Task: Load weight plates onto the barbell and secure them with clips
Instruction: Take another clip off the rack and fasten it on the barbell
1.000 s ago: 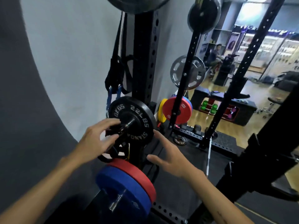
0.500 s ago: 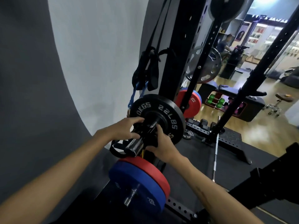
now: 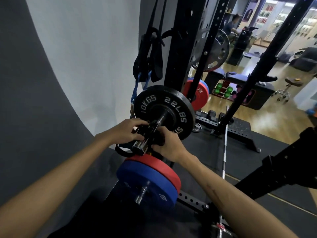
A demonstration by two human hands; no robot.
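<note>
Nearest, stored plates: two on a low peg at the rack's foot, one blue plate (image 3: pixel 145 184) in front, one red plate (image 3: pixel 159 162) behind it
Hands: two; left hand (image 3: pixel 126 130) and right hand (image 3: pixel 169 143) both closed around a dark clip (image 3: pixel 151 134) on the barbell sleeve (image 3: pixel 142 146); the clip is mostly hidden by fingers
Barbell plate: one black plate (image 3: pixel 164 114) marked 10KGS 22LBS, seated on the sleeve just beyond the hands
Rack: black upright (image 3: pixel 185 48) behind the plate; black straps (image 3: pixel 151 57) hang at its left side
Farther: one red 25 plate (image 3: pixel 199 95) and one grey plate (image 3: pixel 217 48), partly blocked by a slanted post; a second bar (image 3: pixel 225 143) lies on the floor mat
</note>
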